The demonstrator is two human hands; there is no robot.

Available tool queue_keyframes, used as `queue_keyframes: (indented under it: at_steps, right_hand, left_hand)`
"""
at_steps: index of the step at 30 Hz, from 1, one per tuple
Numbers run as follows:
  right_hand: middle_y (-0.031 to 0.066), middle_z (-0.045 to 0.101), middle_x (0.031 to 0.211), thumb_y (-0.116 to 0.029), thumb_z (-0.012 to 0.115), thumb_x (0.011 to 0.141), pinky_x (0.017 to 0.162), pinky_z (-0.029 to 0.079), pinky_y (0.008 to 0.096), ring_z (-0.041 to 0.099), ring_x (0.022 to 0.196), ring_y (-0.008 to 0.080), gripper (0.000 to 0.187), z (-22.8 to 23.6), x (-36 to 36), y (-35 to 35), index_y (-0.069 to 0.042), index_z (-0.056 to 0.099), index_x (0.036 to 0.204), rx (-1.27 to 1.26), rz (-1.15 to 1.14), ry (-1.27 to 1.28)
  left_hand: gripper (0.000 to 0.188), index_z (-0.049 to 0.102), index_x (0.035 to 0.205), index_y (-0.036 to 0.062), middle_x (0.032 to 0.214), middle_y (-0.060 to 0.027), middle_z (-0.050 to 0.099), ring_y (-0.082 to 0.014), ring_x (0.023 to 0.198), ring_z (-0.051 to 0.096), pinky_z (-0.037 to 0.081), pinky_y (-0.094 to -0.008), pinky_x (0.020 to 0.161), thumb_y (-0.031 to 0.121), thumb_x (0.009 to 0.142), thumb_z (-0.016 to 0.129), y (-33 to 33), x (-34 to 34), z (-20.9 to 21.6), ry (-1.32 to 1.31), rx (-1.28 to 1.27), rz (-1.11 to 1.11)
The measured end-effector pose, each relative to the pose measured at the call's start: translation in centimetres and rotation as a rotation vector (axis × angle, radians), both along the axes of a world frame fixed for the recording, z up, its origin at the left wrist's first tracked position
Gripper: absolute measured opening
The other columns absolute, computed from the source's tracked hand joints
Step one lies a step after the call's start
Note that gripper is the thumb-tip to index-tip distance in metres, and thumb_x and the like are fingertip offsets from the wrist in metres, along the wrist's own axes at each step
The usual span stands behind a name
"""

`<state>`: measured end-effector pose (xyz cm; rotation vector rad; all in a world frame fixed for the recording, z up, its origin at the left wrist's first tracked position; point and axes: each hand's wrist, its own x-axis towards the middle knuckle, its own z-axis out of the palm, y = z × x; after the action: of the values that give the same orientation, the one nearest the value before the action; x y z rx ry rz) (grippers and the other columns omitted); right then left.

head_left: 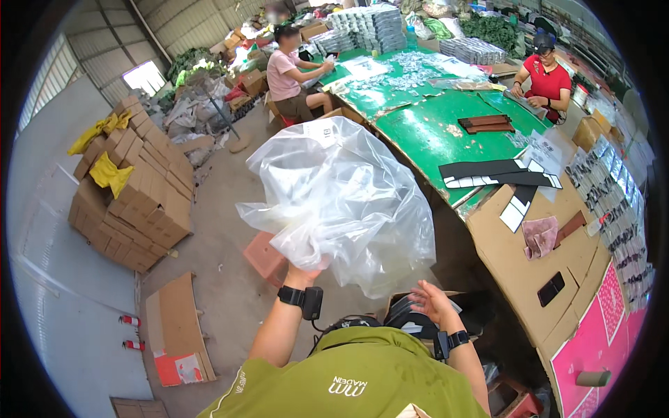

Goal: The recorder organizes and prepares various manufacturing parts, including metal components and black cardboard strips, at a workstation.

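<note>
A large clear plastic bag puffs out in front of me, its film crumpled and partly see-through. My left hand is closed on the gathered lower left part of the bag; the film covers most of its fingers. My right hand is beside the bag's lower right edge, fingers apart and holding nothing. Below that hand, an open box with dark flat pieces in it is partly hidden by my arm and body.
A green table curves away at the right, bearing black strips and small packets. Cardboard covers its near end, with a phone and a pink cloth. Stacked cartons stand left. Two people sit at the table.
</note>
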<state>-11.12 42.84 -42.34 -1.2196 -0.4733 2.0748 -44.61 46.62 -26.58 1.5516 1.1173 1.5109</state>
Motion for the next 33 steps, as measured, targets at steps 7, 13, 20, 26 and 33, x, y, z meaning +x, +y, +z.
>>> queue_keyframes:
  at_steps: [7,13,20,26,33]
  right_hand:
    - [0.0187,0.039,0.142,-0.05,0.045,0.096,0.093,0.047,0.0505,0.046,0.125,0.0348,0.064,-1.2,-3.5,-1.0,-0.013,0.027,0.145,-0.007,0.168,0.449]
    - [0.0109,0.055,0.125,-0.054,0.043,0.095,0.084,0.052,0.0471,0.058,0.11,0.0304,0.058,2.6,-4.1,0.3,-0.015,0.039,0.138,0.14,0.196,0.454]
    - [0.0178,0.047,0.134,-0.073,0.034,0.086,0.087,0.051,0.0527,0.052,0.118,0.0389,0.085,-1.6,-6.2,-0.9,-0.013,0.027,0.146,0.106,0.325,0.34]
    - [0.015,0.035,0.146,-0.073,0.03,0.087,0.092,0.046,0.0581,0.043,0.127,0.0424,0.085,2.8,-5.5,-0.6,-0.014,0.024,0.147,0.038,0.36,0.467]
    - [0.0158,0.028,0.151,-0.071,0.031,0.088,0.098,0.037,0.0636,0.031,0.134,0.0457,0.084,5.9,-5.9,-2.3,-0.013,0.02,0.149,0.262,0.363,0.693]
  left_hand:
    - [0.055,0.043,0.129,0.0051,0.123,-0.0097,0.055,-0.0227,0.113,0.054,0.046,-0.0348,0.096,0.007,0.077,0.061,-0.5,-0.1,-1.8,-0.62,-0.311,-0.159]
    - [0.053,0.045,0.128,0.0052,0.122,-0.0098,0.056,-0.0227,0.112,0.055,0.047,-0.0357,0.094,0.008,0.077,0.062,-0.5,0.0,-3.6,-0.277,-0.212,-0.073]
    - [0.049,0.047,0.126,0.0059,0.119,-0.0083,0.056,-0.0221,0.108,0.057,0.049,-0.0363,0.09,0.01,0.08,0.065,-1.9,2.0,0.6,0.333,-0.023,0.024]
    - [0.05,0.049,0.123,0.0049,0.118,-0.0104,0.057,-0.0216,0.108,0.057,0.05,-0.0363,0.09,0.011,0.077,0.068,-2.1,0.4,2.8,0.65,0.16,-0.069]
    - [0.045,0.044,0.133,0.0033,0.128,-0.0144,0.053,-0.026,0.114,0.054,0.046,-0.0395,0.097,0.026,0.094,0.049,-1.4,0.6,-4.5,-0.458,-0.238,-0.373]
